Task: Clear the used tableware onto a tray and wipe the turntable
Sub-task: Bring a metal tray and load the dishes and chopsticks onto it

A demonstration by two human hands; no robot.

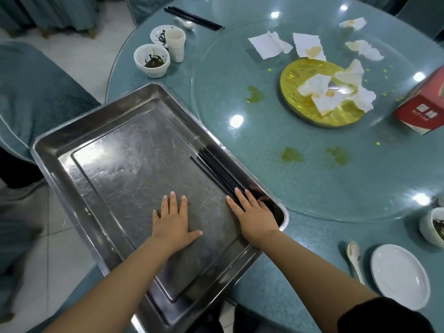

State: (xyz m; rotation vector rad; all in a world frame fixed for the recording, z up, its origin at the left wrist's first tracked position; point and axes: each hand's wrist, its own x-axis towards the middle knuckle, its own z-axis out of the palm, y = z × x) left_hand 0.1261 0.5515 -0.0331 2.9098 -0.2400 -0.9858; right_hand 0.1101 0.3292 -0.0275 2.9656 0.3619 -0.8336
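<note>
A steel tray (pixel 79 145) lies on the table's near-left edge. Black chopsticks (pixel 216 169) lie along the tray's right wall. My left hand (pixel 171 219) rests flat with fingers spread on the tray floor. My right hand (pixel 252 212) lies flat beside it, its fingertips touching the near ends of the chopsticks. The glass turntable (pixel 276 169) carries a gold plate (pixel 295 75) with crumpled napkins (pixel 336 90) on it, further napkins (pixel 270 44) and green smears (pixel 292 155). A dirty bowl stack (pixel 151 60), a cup stack (pixel 176 44) and a soiled saucer (pixel 157 34) stand at the far left.
Another chopstick pair (pixel 192 18) and a white spoon (pixel 183 22) lie at the far edge. A red tissue box (pixel 425 104) stands on the turntable's right. Near right are a white plate (pixel 400 276), a spoon (pixel 354 258) and a dirty bowl (pixel 432 227). A covered chair (pixel 36 92) stands to the left.
</note>
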